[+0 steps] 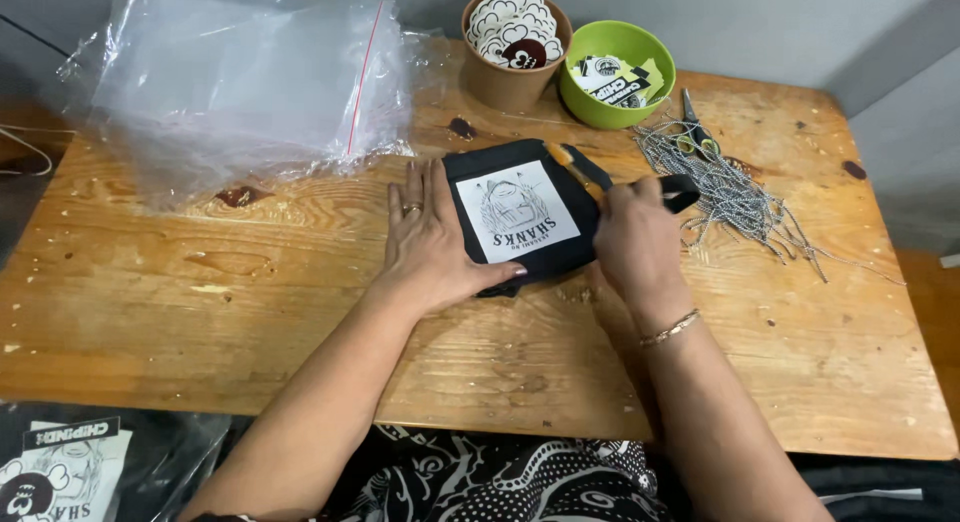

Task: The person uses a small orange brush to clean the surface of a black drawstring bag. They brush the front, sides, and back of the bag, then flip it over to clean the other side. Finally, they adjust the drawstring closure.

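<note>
We see the left hand (432, 240) lying flat, fingers together, pressing the near-left edge of a folded black garment (522, 218) with a white printed patch, which sits mid-table on the wooden table (250, 312). The right hand (634, 238) rests at the garment's right edge, its fingers curled around a black strip (we cannot tell how tightly). Behind stand a brown paper cup (515, 44) of round stickers and a green bowl (617, 74) of cards. Ball chains (725, 197) and scissors (694, 130) lie to the right, clear plastic bags (245, 77) far left.
</note>
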